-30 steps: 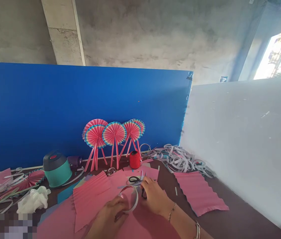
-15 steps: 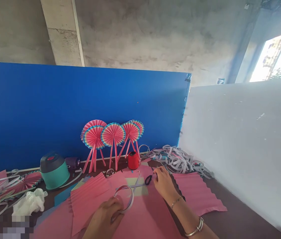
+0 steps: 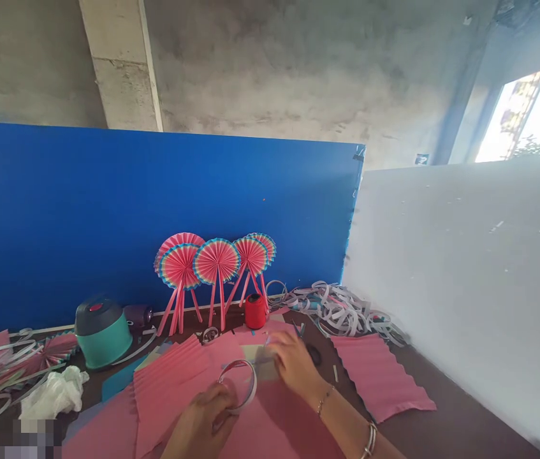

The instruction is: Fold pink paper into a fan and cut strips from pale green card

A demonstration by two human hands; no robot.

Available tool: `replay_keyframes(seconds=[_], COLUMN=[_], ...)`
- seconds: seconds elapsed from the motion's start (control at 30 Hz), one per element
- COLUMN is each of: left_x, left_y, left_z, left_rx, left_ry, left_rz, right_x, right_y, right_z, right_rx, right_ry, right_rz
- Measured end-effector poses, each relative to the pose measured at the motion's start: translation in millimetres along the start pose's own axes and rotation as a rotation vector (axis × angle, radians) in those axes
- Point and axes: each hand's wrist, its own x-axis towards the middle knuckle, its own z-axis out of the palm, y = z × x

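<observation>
My left hand (image 3: 207,411) is wrapped round a roll of tape (image 3: 251,389), held upright on edge above pink paper (image 3: 270,414). A pale strip of tape (image 3: 264,361) runs from the roll toward my right hand (image 3: 293,360). The right fingers are slightly blurred and pinched together at the strip's far end. Just right of that hand lie the scissors (image 3: 315,354), their dark handle showing on the table. Pleated pink paper (image 3: 169,376) lies left of the roll, and another pleated pink sheet (image 3: 384,376) is on the right.
Several round paper fans (image 3: 217,261) lean against the blue board (image 3: 83,210). A red container (image 3: 255,311) stands before them. At left are a teal-and-dark device (image 3: 102,335) and crumpled white plastic (image 3: 57,392). Curled paper strips (image 3: 341,309) pile up beside the white wall.
My right hand has moved left, away from the scissors, to the tape strip. The scissors now lie to its right. My left hand keeps the tape roll in nearly the same place.
</observation>
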Motion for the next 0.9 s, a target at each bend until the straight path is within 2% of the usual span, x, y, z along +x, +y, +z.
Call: replay_keyframes(seconds=[0.07, 0.13, 0.33, 0.6, 0.7, 0.9], left_x=[-0.1, -0.1, 0.2, -0.4, -0.5, 0.1], left_y=[-0.7, -0.3, 6.6, 7.9, 8.4, 6.6], left_z=[0.7, 0.3, -5.1, -4.9, -4.7, -3.3], left_rx=[-0.012, -0.013, -0.01, -0.046, -0.035, 0.018], left_ry=[0.006, 0.006, -0.052, -0.029, -0.016, -0.025], left_rz=[0.008, 0.005, -0.058, -0.021, -0.006, 0.016], right_x=[6.8, 13.6, 25.3, 28.7, 33.3, 51.7], right_y=[-8.6, -14.9, -17.4, 10.3, 14.9, 5.8], right_z=[5.4, 7.3, -4.4, -20.6, -24.9, -9.1], right_rx=[0.098, 0.099, 0.023, 0.096, 0.139, 0.184], right_ry=[-0.146, -0.205, -0.254, -0.241, -0.229, -0.211], right_rz=[-0.141, -0.172, -0.075, 0.15, 0.193, 0.211])
